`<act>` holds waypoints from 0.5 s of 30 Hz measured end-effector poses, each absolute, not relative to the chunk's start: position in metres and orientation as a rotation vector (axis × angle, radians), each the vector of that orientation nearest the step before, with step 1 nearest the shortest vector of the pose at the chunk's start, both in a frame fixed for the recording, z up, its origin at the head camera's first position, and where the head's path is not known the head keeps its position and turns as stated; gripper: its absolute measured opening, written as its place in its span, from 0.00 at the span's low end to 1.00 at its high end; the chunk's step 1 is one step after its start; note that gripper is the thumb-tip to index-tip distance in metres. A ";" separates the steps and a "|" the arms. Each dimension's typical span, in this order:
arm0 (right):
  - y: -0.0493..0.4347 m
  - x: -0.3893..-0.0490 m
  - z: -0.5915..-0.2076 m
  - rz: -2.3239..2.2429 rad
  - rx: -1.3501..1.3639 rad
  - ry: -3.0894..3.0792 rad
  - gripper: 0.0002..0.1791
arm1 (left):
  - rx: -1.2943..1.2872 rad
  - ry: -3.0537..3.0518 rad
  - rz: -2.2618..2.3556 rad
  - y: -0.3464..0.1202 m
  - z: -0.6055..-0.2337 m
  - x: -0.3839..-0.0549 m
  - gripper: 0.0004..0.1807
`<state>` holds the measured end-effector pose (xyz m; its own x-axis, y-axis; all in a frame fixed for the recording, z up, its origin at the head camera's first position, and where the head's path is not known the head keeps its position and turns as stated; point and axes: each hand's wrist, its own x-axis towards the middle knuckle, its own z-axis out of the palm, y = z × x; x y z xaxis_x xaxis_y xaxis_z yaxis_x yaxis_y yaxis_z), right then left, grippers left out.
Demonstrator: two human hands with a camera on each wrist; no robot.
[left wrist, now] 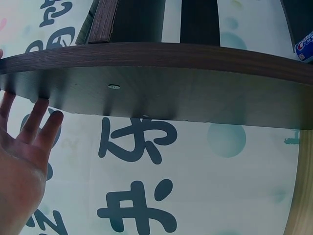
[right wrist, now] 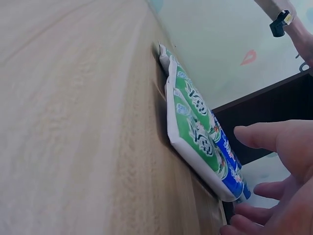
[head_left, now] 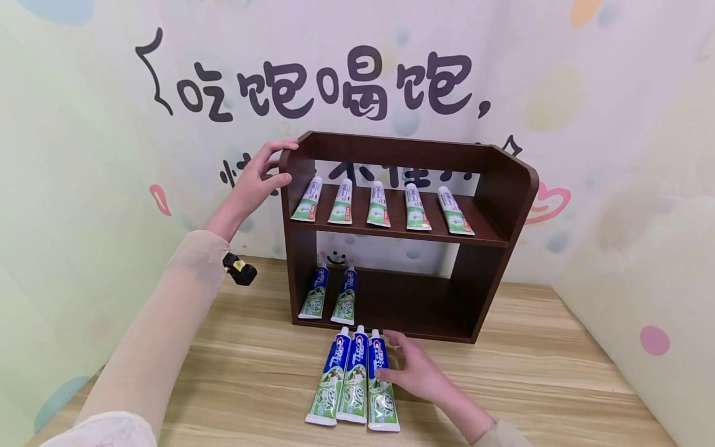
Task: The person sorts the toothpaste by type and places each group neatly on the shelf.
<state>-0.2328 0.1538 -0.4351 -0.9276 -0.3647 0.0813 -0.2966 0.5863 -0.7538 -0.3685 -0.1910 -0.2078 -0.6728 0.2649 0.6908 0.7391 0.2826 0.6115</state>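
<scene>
My left hand [head_left: 254,184] rests against the upper left corner of a dark brown two-tier shelf [head_left: 402,148]. In the left wrist view, several fairly straight fingers [left wrist: 35,120] touch the outer face of its side panel [left wrist: 161,93]. My right hand [head_left: 418,370] is at the right side of three blue-and-green toothpaste tubes lying side by side on the table. Its spread thumb overlaps the rightmost toothpaste tube [head_left: 382,397] in the head view. From the right wrist, the right hand [right wrist: 279,181] shows fingers apart beside the tubes [right wrist: 198,137].
Two matching blue-and-green tubes [head_left: 345,297] lean at the left of the lower tier. Several white-and-green tubes [head_left: 377,205] stand in a row on the upper tier. The shelf stands on a wood-grain table [head_left: 547,372] before a printed wall [head_left: 346,37].
</scene>
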 end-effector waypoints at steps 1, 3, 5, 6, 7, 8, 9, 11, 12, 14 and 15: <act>0.154 -0.232 -0.436 -1.264 -0.588 2.718 0.45 | -0.894 -2.104 -1.380 -0.190 -0.207 -0.367 0.27; 0.154 -0.231 -0.438 -1.235 -0.607 2.724 0.47 | -0.888 -2.116 -1.392 -0.188 -0.204 -0.360 0.27; 0.153 -0.230 -0.440 -1.202 -0.608 2.741 0.49 | -0.887 -2.124 -1.403 -0.185 -0.202 -0.353 0.27; 0.153 -0.230 -0.441 -1.184 -0.608 2.753 0.50 | -0.886 -2.128 -1.406 -0.184 -0.200 -0.350 0.27; 0.152 -0.229 -0.442 -1.168 -0.603 2.763 0.51 | -0.886 -2.130 -1.404 -0.183 -0.199 -0.347 0.27; 0.152 -0.229 -0.443 -1.154 -0.590 2.772 0.52 | -0.885 -2.132 -1.402 -0.182 -0.198 -0.345 0.27; 0.151 -0.229 -0.444 -1.144 -0.580 2.781 0.53 | -0.881 -2.134 -1.402 -0.182 -0.198 -0.344 0.27; 0.150 -0.230 -0.445 -1.121 -0.575 2.805 0.54 | -0.879 -2.133 -1.398 -0.182 -0.197 -0.342 0.27; 0.149 -0.230 -0.445 -1.100 -0.571 2.820 0.55 | -0.880 -2.130 -1.396 -0.182 -0.197 -0.342 0.27; 0.147 -0.230 -0.445 -1.067 -0.552 2.843 0.56 | -0.885 -2.123 -1.392 -0.183 -0.197 -0.343 0.27; 0.145 -0.229 -0.445 -1.051 -0.543 2.853 0.57 | -0.887 -2.121 -1.391 -0.183 -0.197 -0.343 0.27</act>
